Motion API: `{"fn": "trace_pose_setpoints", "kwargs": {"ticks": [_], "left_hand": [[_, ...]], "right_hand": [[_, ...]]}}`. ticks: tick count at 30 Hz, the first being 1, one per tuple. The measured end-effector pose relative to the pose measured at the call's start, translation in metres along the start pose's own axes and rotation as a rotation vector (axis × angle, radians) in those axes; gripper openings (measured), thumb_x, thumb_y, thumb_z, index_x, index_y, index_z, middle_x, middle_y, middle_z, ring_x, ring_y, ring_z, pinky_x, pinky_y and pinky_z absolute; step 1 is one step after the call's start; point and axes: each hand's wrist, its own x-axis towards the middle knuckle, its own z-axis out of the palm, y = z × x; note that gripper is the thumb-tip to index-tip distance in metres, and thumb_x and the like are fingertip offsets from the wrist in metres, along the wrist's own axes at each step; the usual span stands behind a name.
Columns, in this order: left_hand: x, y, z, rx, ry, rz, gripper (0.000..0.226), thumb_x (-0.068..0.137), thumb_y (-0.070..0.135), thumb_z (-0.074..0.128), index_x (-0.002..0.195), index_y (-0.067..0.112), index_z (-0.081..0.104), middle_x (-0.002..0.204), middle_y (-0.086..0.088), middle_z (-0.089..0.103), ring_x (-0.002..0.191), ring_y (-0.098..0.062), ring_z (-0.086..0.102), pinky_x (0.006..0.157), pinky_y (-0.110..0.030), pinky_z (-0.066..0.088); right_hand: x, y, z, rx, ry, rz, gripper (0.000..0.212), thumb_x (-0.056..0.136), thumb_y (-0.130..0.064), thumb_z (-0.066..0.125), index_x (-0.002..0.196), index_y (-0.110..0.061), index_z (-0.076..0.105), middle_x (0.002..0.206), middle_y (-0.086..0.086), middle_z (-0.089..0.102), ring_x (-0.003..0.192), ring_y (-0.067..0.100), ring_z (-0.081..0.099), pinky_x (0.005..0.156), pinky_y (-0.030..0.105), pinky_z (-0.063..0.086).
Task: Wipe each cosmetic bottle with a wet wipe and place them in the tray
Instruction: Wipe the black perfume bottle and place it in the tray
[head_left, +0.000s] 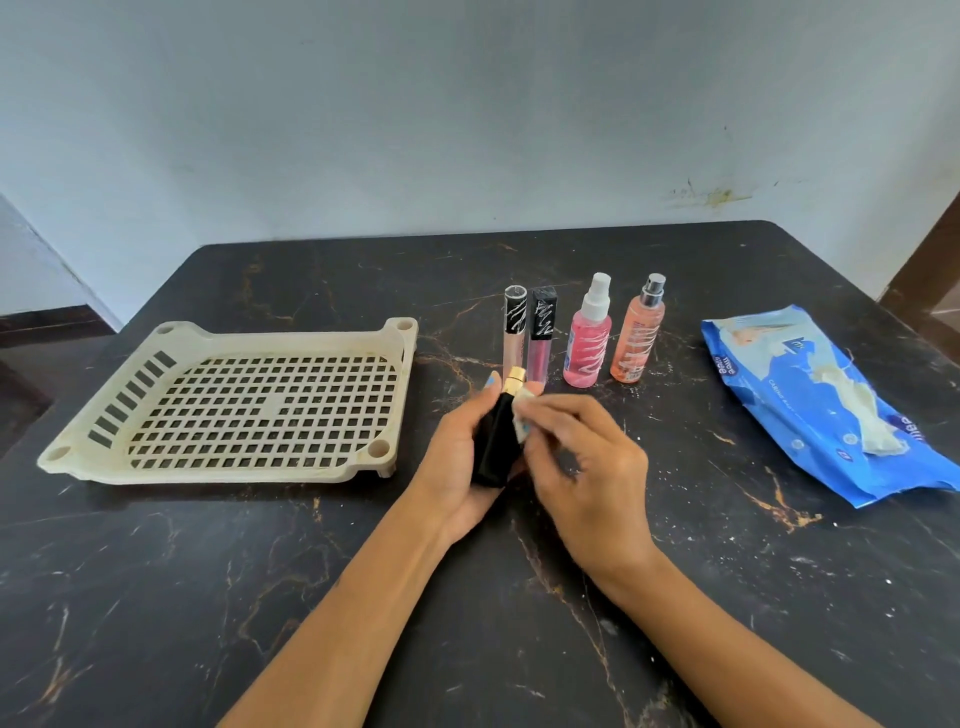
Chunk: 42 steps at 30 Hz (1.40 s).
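Left hand (457, 457) grips a small black gold-necked bottle (496, 441); right hand (582, 467), just beside, pinches a white wet wipe (521, 421) against it.

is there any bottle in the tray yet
No, the tray holds nothing; four bottles stand on the table beside it.

The table (260, 597) is black with thin orange-brown and white veins like marble. The tray (234, 338) is cream, its floor a grid of square holes with a row of dark slots at one side. The held bottle (496, 447) is black with a gold top, and the wipe (521, 415) on it is white. Two tubes (527, 343) have black caps with white zigzags. One spray bottle (587, 343) is pink with a white top, the other (636, 338) peach with a silver top. The wipe pack (810, 400) is blue. The wall (467, 104) is pale grey-blue.
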Motion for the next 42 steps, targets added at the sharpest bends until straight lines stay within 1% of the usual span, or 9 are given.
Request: {"fn": "trace_pose_setpoints", "kwargs": {"ticks": [6,12,16,22,26,31,37,40,42], "left_hand": [[-0.003,-0.004,0.001,0.099,-0.058,0.010,0.029,0.092,0.027,0.045,0.099,0.010,0.068,0.085,-0.006,0.069,0.081,-0.016,0.065,0.074,-0.027,0.053],[-0.005,-0.006,0.003,0.168,-0.067,0.017,0.032,0.095,0.025,0.041,0.090,0.014,0.071,0.083,-0.006,0.070,0.081,-0.016,0.066,0.077,-0.030,0.052],[-0.004,-0.007,0.004,0.168,0.012,0.069,0.031,0.097,0.024,0.038,0.098,0.007,0.065,0.085,-0.010,0.065,0.081,-0.019,0.062,0.072,-0.029,0.051],[0.001,-0.009,0.003,0.146,0.085,0.114,0.038,0.097,0.023,0.039,0.083,0.012,0.073,0.077,-0.007,0.068,0.073,-0.016,0.065,0.075,-0.030,0.052],[0.003,-0.005,0.001,0.078,0.084,0.089,0.040,0.099,0.025,0.031,0.105,0.003,0.063,0.098,-0.016,0.071,0.090,-0.024,0.068,0.079,-0.033,0.055],[0.004,0.000,-0.003,-0.032,0.074,0.078,0.043,0.093,0.028,0.041,0.118,-0.005,0.054,0.112,-0.023,0.066,0.101,-0.030,0.066,0.075,-0.031,0.057],[0.000,-0.004,-0.001,0.004,-0.012,0.053,0.040,0.075,0.024,0.057,0.108,0.003,0.054,0.087,-0.010,0.067,0.081,-0.018,0.066,0.073,-0.028,0.053],[0.000,-0.005,-0.001,0.018,-0.021,0.007,0.043,0.087,0.030,0.047,0.109,-0.004,0.059,0.108,-0.015,0.067,0.102,-0.024,0.063,0.089,-0.033,0.050],[0.000,-0.004,-0.002,-0.039,-0.064,-0.009,0.049,0.094,0.030,0.033,0.083,0.003,0.073,0.108,-0.015,0.069,0.109,-0.025,0.061,0.098,-0.036,0.045]], "right_hand": [[0.005,0.001,-0.002,0.025,0.047,0.143,0.027,0.087,0.001,0.057,0.110,-0.004,0.072,0.105,-0.008,0.062,0.099,-0.011,0.057,0.087,0.010,0.049],[0.008,0.002,-0.004,0.031,0.025,0.133,0.029,0.089,-0.001,0.055,0.113,-0.005,0.070,0.109,-0.011,0.060,0.102,-0.008,0.058,0.085,0.017,0.053],[0.006,0.000,-0.005,0.007,0.011,0.108,0.026,0.085,0.002,0.057,0.105,-0.003,0.073,0.102,-0.007,0.064,0.096,-0.010,0.059,0.084,0.008,0.048],[0.004,-0.002,-0.007,0.055,-0.034,0.080,0.026,0.079,0.004,0.062,0.099,-0.004,0.076,0.098,-0.001,0.071,0.093,0.002,0.066,0.080,0.008,0.049],[-0.001,-0.005,-0.005,0.076,-0.079,-0.058,0.016,0.079,0.002,0.062,0.088,0.000,0.076,0.090,0.005,0.070,0.085,0.006,0.066,0.081,0.010,0.050],[-0.006,-0.009,-0.003,0.119,-0.192,-0.142,0.011,0.074,0.002,0.065,0.080,-0.001,0.075,0.081,0.005,0.066,0.065,0.013,0.062,0.061,0.021,0.053],[0.004,-0.007,-0.005,0.052,-0.046,0.051,0.018,0.082,0.000,0.066,0.097,-0.005,0.074,0.091,0.001,0.068,0.083,0.004,0.063,0.076,0.010,0.050],[0.003,-0.008,-0.006,0.079,-0.076,0.036,0.018,0.082,-0.002,0.064,0.096,-0.006,0.074,0.090,0.001,0.069,0.080,0.007,0.065,0.073,0.017,0.053],[0.000,-0.010,-0.007,0.114,-0.122,-0.034,0.016,0.076,0.003,0.067,0.089,-0.003,0.074,0.084,0.005,0.068,0.074,0.012,0.065,0.069,0.019,0.053]]}}
